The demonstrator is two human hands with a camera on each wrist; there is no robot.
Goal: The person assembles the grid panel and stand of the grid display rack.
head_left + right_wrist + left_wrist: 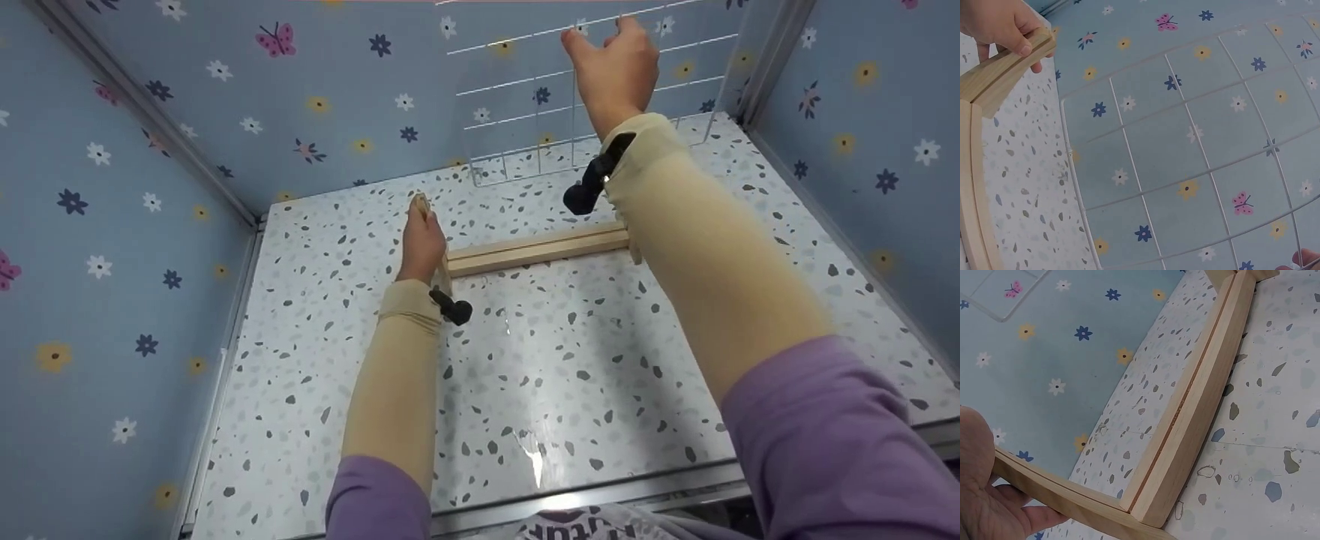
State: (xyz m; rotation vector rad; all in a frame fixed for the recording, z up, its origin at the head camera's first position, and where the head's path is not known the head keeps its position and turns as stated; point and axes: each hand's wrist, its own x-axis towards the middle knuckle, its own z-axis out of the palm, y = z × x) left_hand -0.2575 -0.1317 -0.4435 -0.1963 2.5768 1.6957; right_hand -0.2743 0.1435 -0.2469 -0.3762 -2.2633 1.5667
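My left hand point(424, 244) grips the left end piece of a pale wooden frame point(540, 251) lying on the speckled surface. In the left wrist view, the thumb side is over that end piece and the fingers point(1044, 517) are under it. A long groove runs along the frame's crossbar point(1202, 399). Farther back, my right hand point(619, 71) holds a white wire grid panel point(1210, 170) by its wires. The panel stands tilted up near the back wall, behind the wooden frame. Only the right fingertips point(1303, 259) show in the right wrist view.
Blue flower-patterned walls point(300, 75) enclose the back and both sides. The speckled white tabletop point(322, 360) ends at a metal rail point(630, 487) in front. A second wooden end piece point(636, 247) at the frame's right is partly hidden by the right forearm.
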